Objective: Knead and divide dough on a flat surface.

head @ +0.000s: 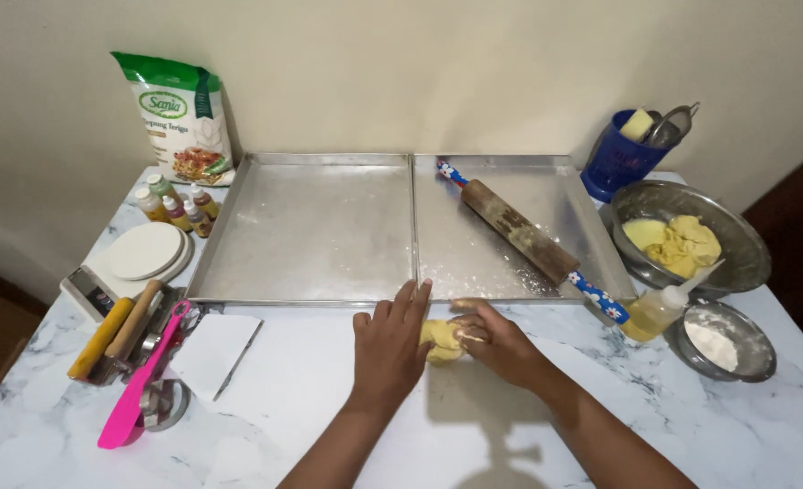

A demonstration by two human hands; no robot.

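So we've got a small lump of yellow dough [439, 341] sitting on the marble desk [311, 407], right at the front edge of the two metal baking trays [311, 226]. Our left hand [389, 342] is laid flat beside and partly over it, fingers together and stretched out, not really gripping. Our right hand [501, 342] is curled around the other side of the lump, fingers closed onto it.

Stuff that could bite us here, as far as we can judge: the patch of desk under the dough doesn't look floured, so the lump may stick and tear if pressed hard. The rolling pin [528, 237] lies diagonally across the right tray with one handle poking over the rim, so a bumped tray could send it rolling off. The squeeze bottle of oil [657, 311] stands just beside our right forearm, easy to knock with an elbow, and the small bowl of flour [726, 339] is right next to it. The big metal bowl of dough [691, 240] sits further back, out of harm's way.
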